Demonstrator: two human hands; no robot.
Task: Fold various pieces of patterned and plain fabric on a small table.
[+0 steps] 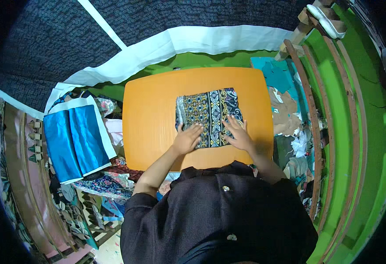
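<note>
A folded patterned cloth point(210, 115), dark with yellow, white and blue motifs in bands, lies flat on the orange table point(153, 110). My left hand point(187, 139) rests on its near left corner, palm down with the fingers stretched out. On the cloth's near right part lies my right hand point(238, 134), fingers spread. Neither hand grips anything; both touch the cloth from above.
Shiny blue fabric point(76, 141) with a white border lies left of the table, above heaped cloths point(107, 185). To the right are fabric scraps point(285, 114) and wooden rails point(305, 119). A pale shoe point(327, 22) sits at the upper right.
</note>
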